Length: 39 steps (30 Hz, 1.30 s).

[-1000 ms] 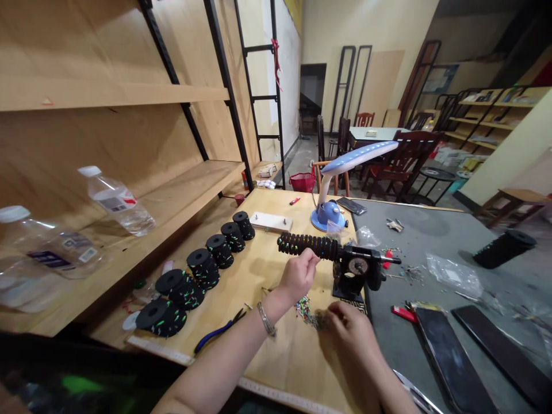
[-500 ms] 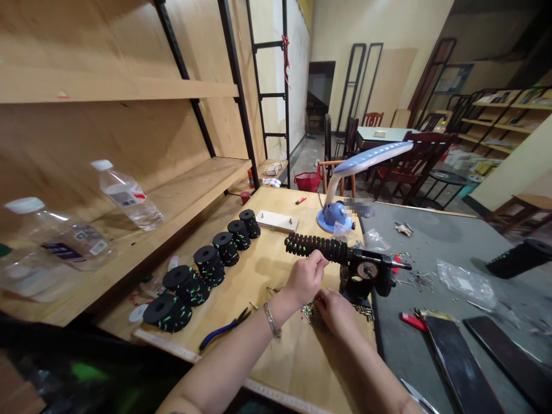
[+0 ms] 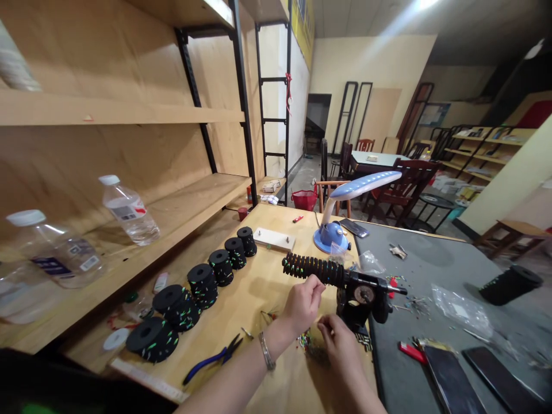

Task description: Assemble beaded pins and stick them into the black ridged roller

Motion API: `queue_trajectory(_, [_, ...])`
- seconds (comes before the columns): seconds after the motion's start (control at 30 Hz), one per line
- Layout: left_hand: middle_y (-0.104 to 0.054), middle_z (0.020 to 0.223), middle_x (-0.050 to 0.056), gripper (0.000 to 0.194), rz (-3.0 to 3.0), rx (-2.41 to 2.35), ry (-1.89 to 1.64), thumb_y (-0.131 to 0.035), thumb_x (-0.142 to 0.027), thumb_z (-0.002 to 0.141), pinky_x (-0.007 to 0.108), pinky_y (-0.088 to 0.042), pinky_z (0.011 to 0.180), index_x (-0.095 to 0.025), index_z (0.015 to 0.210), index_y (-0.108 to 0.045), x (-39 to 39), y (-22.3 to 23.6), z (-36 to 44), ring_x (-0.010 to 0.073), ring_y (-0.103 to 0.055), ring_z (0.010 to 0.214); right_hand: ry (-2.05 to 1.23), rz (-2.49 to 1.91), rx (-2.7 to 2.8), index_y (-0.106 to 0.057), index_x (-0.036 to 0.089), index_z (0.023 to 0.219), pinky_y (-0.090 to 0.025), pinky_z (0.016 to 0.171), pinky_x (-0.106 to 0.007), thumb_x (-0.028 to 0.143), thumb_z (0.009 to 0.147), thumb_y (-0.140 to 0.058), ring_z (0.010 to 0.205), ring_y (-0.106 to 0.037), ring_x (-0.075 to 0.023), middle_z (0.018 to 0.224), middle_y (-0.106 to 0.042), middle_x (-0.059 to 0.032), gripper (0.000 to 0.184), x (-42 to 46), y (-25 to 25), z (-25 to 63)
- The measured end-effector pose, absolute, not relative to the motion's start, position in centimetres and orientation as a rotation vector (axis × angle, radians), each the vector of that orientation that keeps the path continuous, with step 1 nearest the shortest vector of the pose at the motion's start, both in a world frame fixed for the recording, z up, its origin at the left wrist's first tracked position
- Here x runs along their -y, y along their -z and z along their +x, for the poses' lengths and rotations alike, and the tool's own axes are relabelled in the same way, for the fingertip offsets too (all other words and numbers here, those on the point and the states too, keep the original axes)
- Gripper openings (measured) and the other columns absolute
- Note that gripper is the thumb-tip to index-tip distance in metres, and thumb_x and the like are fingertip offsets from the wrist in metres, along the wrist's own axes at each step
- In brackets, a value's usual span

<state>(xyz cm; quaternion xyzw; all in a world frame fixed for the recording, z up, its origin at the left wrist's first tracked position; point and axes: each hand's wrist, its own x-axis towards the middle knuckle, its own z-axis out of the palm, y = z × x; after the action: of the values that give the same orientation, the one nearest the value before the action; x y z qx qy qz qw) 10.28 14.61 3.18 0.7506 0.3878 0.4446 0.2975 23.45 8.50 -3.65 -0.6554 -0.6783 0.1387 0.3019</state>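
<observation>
My left hand [image 3: 303,303], with a bracelet [image 3: 266,351] on its wrist, is pinched closed just below a black ribbed roll [image 3: 314,269] dotted with colourful bits. Whatever its fingertips hold is too small to make out. The roll sits on the shaft of a black hand-cranked device [image 3: 360,296]. Lower and to the right, my right hand [image 3: 338,339] is also closed, thumb against fingers, above the wooden table [image 3: 259,276]. What it grips, if anything, is hidden. A small pile of multicoloured bits [image 3: 305,340] lies between and below the hands.
Blue-handled pliers [image 3: 213,359] lie left of my forearm. Several black spools [image 3: 202,286] line the table's left side. Behind the device stands a blue desk lamp [image 3: 330,234], near a white board [image 3: 275,239]. Dark flat slabs [image 3: 448,374] rest on the grey mat [image 3: 414,356].
The view has tilted upward, so the scene sits lower. My left hand has drawn slightly away from the ribbed roll. Both hands remain pinched.
</observation>
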Motion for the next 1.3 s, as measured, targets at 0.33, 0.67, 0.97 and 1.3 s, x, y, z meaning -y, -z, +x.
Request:
queue_trajectory(0.33, [-0.044, 0.055, -0.005, 0.024, 1.991, -1.001, -1.150, -0.039, -0.025, 0.095, 0.022, -0.030, 0.049, -0.022, 0.072, -0.044, -14.6, -3.1, 9.8, 0.0123, -0.045, 0.048, 0.087, -1.326, 1.573, -0.061, 0.021, 0.088, -0.051, 0.084, -0.040, 0.028, 0.092, -0.050, 0.101, -0.062, -0.0261, 0.110, -0.064, -0.0142, 0.014, -9.8, -3.4, 23.1])
queue_trajectory(0.67, [-0.043, 0.057, -0.004, 0.025, 2.008, -0.986, -1.140, -0.037, -0.026, 0.096, 0.023, -0.027, 0.049, -0.022, 0.072, -0.043, -14.8, -3.3, 9.6, 0.0123, -0.044, 0.049, 0.192, -1.403, 1.577, -0.063, 0.020, 0.085, -0.051, 0.080, -0.038, 0.031, 0.094, -0.046, 0.096, -0.063, -0.0254, 0.108, -0.063, -0.0132, 0.022, -11.1, -4.0, 22.1])
queue_trajectory(0.97, [-0.049, 0.060, -0.002, 0.026, 2.020, -0.987, -1.149, -0.038, -0.026, 0.096, 0.024, -0.028, 0.051, -0.022, 0.072, -0.045, -14.9, -3.3, 9.6, 0.0136, -0.048, 0.053, 0.289, -1.472, 1.555, -0.063, 0.019, 0.085, -0.051, 0.077, -0.037, 0.033, 0.095, -0.044, 0.093, -0.063, -0.0255, 0.107, -0.062, -0.0135, 0.026, -11.4, -4.0, 21.6])
queue_trajectory(1.3, [-0.044, 0.057, -0.004, 0.025, 2.012, -0.981, -1.153, -0.038, -0.026, 0.095, 0.024, -0.027, 0.050, -0.022, 0.070, -0.042, -15.0, -3.2, 9.5, 0.0134, -0.045, 0.050, 0.334, -1.480, 1.555, -0.064, 0.019, 0.084, -0.051, 0.077, -0.037, 0.033, 0.095, -0.044, 0.093, -0.062, -0.0252, 0.105, -0.062, -0.0134, 0.027, -11.6, -4.1, 21.4])
